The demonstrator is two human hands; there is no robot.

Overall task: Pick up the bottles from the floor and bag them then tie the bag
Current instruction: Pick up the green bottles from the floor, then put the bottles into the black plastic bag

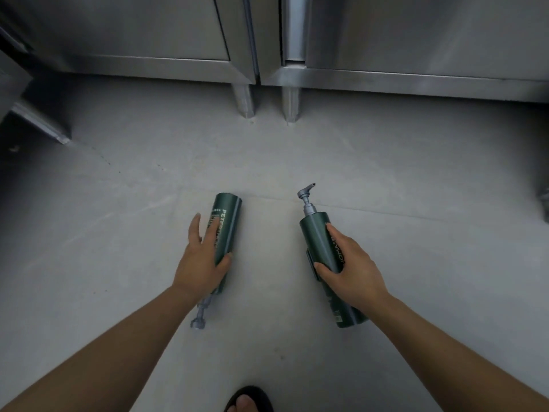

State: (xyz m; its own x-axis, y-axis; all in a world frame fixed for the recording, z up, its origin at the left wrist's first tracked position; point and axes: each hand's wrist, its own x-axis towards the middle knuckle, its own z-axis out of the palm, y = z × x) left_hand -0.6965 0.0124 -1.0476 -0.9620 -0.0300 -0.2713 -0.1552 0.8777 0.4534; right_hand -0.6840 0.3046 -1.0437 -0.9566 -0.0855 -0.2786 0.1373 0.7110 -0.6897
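Head view, hands first. The left hand (202, 257) lies over the first dark green plastic pump bottle (228, 221). Its fingers run nearly straight along the bottle's left side and the thumb hooks over the right side, which makes a loose grasp. The right hand (350, 269) is wrapped over the second dark green plastic pump bottle (316, 236), with the fingers across the top and the thumb pressed to the left side, a fuller hold.

Both bottles appear to lie on their sides on the pale grey concrete floor (118, 233), well apart and roughly parallel. The first has its grey pump head toward the person, the second has its pump head pointing away. Whether either has left the floor cannot be told.

Assessment of progress: the task is at an early stage. The pick-up of these two bottles is in hand but not completed. No bag is in view, so the bagging and the tying evidently remain. Whether other bottles lie elsewhere cannot be told.

Surroundings: a seam crosses the floor just beyond the bottles. Brushed stainless steel cabinets (148, 40) stand along the far side on short metal legs (243, 99). A blurred grey object (545, 203) at the right edge cannot be identified. A black sandal (258, 395) with toes showing sits at the bottom edge.
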